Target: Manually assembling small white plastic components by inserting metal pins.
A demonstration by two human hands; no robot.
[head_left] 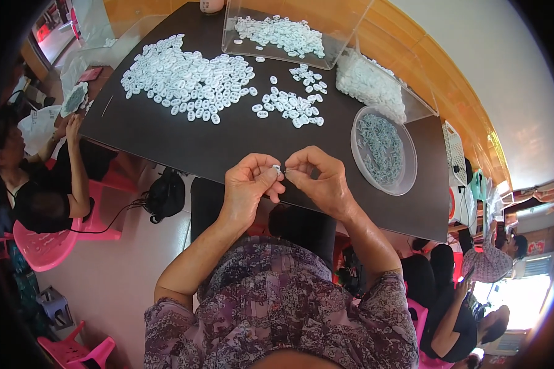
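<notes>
Thumb and forefinger of the left hand (247, 182) pinch one small white oval piece (276, 168), which stands up from the fingertips, just beside the other hand. Thumb and forefinger of the right hand (322, 182) are also brought together, their tips very near to this piece; whether they pinch some thin part of their own is too small for me to tell. Both hands meet above the near edge of the dark table (228, 140).

The step in hand, as I judge it, is fine fingertip work on this single piece. It seems that the next move calls for a steady left pinch, and for small, exact motions of the right fingertips.

About the containers: to the right of the grip and a little beyond it stands a round clear tub (411, 161), with many small grey-green parts (380, 147) heaped inside. Farther beyond, also to the right, a clear plastic box (420, 106) bears a dense whitish heap (369, 83). Straight beyond the grip, at the far side, another transparent box (340, 37) holds loose white pieces (283, 34).

Outside of containers, a small cluster of ovals (292, 107) lies beyond the grip, and a large pile of ovals (188, 77) spreads beyond it to the left.
</notes>
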